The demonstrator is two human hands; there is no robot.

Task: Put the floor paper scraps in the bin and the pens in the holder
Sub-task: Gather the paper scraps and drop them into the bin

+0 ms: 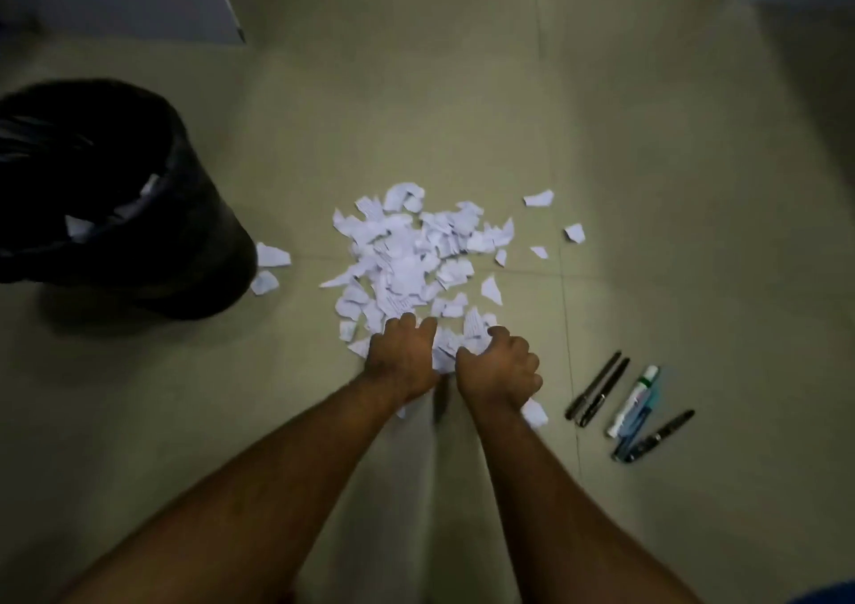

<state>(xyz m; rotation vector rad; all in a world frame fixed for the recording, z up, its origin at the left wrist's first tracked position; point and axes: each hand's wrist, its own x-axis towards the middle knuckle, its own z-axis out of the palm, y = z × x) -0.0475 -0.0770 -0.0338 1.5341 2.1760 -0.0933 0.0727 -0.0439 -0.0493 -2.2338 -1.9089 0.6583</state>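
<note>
Paper scraps (407,261) on floor, left hand (401,363), right hand (497,369) cupped together, gathering them

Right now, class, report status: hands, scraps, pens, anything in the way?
Left hand and right hand gathering paper scraps at pile's near edge. Bin left, few scraps inside. Pens on floor, untouched. Nothing blocking.
</note>
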